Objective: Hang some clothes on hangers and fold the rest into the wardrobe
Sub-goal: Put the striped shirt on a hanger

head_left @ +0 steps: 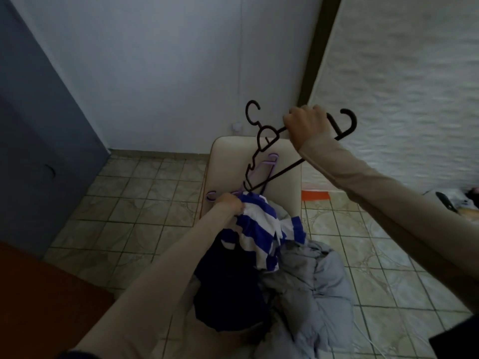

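Observation:
My right hand (307, 123) grips dark brown hangers (267, 141), held up in the air above a cream chair; two hooks stick out, one to each side of the fist. A purple hanger (261, 172) lies on the chair just below them. My left hand (229, 203) grips the top of a blue-and-white striped garment (261, 229), lifted off the pile. Beneath it lie a dark navy garment (228, 294) and a grey padded garment (311, 283). The lower tip of the brown hangers is right at the striped garment's top edge.
The cream chair (233, 156) stands on a tiled floor (124, 203). A grey-blue door (31, 125) is at the left, a brown surface (39, 301) at the lower left. A textured white panel (401, 86) leans at the right. Small items (451, 203) lie on the floor at far right.

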The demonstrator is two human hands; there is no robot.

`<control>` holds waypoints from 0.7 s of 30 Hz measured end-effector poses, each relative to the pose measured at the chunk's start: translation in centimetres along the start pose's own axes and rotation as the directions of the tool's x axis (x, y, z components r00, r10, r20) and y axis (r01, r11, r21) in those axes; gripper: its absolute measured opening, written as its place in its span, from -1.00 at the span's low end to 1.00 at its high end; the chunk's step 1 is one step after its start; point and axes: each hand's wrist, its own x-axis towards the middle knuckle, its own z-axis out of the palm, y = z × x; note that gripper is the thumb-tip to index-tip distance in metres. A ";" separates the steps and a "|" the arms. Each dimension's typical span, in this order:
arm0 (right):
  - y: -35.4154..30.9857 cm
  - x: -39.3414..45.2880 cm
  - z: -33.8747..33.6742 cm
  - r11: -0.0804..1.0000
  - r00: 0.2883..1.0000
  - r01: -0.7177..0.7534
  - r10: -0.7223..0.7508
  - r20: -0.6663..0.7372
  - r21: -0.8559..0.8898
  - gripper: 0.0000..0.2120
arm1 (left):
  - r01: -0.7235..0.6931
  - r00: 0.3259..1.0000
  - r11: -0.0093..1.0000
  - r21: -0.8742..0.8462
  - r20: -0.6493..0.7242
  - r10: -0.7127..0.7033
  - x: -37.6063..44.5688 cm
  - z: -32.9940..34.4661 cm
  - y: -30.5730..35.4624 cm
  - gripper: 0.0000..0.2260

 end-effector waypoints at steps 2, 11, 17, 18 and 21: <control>-0.2 -0.7 -1.8 0.999 0.999 -0.039 0.039 -0.001 0.003 -0.75 | 0.045 0.999 0.999 -0.028 0.005 -0.045 -0.8 -0.6 -0.2 -0.58; -0.7 -4.4 -8.9 0.918 0.924 -0.361 0.329 0.194 0.164 -0.72 | -0.084 0.994 0.868 -0.489 -0.108 0.035 -7.6 -8.3 -1.2 -0.65; -2.0 -5.2 -12.6 0.750 0.877 -0.476 0.364 0.315 0.458 -0.70 | -0.262 0.943 0.792 -0.551 -0.319 0.091 -11.9 -14.9 -2.4 -0.64; -2.4 -5.1 -13.3 0.719 0.871 -0.489 0.370 0.323 0.494 -0.69 | -0.291 0.930 0.783 -0.551 -0.354 0.096 -12.6 -16.2 -2.7 -0.64; -3.7 -4.7 -15.2 0.610 0.866 -0.499 0.334 0.372 0.615 -0.63 | -0.381 0.891 0.700 -0.604 -0.443 0.102 -14.4 -20.2 -3.1 -0.65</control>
